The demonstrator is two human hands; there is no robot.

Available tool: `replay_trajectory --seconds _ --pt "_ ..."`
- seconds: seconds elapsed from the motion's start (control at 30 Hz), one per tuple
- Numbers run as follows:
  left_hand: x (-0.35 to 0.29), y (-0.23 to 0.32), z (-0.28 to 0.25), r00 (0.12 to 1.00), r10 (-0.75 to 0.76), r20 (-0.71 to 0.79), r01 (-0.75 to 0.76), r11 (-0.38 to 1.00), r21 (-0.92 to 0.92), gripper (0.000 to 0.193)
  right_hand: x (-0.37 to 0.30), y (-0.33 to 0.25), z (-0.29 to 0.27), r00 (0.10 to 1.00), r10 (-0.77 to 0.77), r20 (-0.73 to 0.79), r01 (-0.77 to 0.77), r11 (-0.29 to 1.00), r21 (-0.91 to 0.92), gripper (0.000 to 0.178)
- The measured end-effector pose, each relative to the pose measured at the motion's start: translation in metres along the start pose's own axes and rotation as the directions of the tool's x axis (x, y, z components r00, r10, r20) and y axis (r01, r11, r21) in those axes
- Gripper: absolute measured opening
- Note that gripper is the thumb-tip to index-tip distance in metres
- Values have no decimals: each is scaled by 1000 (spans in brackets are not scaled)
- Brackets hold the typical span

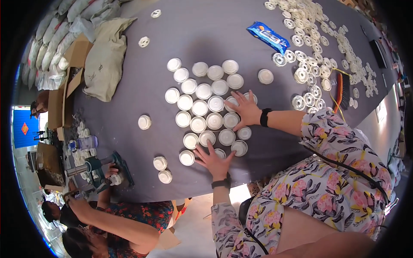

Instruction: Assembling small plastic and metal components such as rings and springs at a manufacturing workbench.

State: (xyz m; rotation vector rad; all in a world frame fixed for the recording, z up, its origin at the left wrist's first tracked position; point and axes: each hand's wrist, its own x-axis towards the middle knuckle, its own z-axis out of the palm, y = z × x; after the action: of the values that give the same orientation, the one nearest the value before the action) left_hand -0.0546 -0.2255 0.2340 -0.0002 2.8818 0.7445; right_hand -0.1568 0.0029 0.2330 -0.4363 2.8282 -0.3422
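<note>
White round cap-like discs (199, 108) lie close together in a cluster on the grey-covered table (142, 81). My left hand (214, 163) is at the cluster's near edge, fingers spread, palm down. Its fingertips reach a white disc (207, 137), and another disc is partly hidden beneath the hand. My right hand (247, 111) lies at the cluster's right side, also palm down with fingers apart. Under its fingers a white disc (231, 103) shows in part. Neither hand grips anything. Whether the discs are single or stacked is hard to tell for most of them.
Many loose wheel-like parts (309, 64) cover the far right, beside a blue wipes packet (269, 37) and a brush (343, 90). At left, a co-worker's hands operate a green hand press (94, 165). A cloth sack (107, 60) and cardboard boxes (56, 107) stand beyond it.
</note>
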Motion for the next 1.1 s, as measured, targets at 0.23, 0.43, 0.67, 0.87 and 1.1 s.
replay_trajectory --seconds 0.23,0.43,0.67,0.87,1.1 --pt "46 -59 -55 999 13 30 -16 995 103 105 74 -83 9 991 -9 -130 22 994 104 110" --pt "27 -30 -57 986 158 45 -157 987 -36 83 53 -54 -12 975 -89 -201 118 984 137 99" --pt "32 60 6 724 598 344 -606 789 -98 75 -1 94 -40 763 511 -396 -557 831 -2 71" --pt "95 47 -9 837 423 348 -479 873 93 67 49 118 -6 842 377 -387 -300 922 244 67" --pt "119 9 -48 922 277 271 -348 898 270 61 133 32 17 942 91 -323 -38 985 166 68"
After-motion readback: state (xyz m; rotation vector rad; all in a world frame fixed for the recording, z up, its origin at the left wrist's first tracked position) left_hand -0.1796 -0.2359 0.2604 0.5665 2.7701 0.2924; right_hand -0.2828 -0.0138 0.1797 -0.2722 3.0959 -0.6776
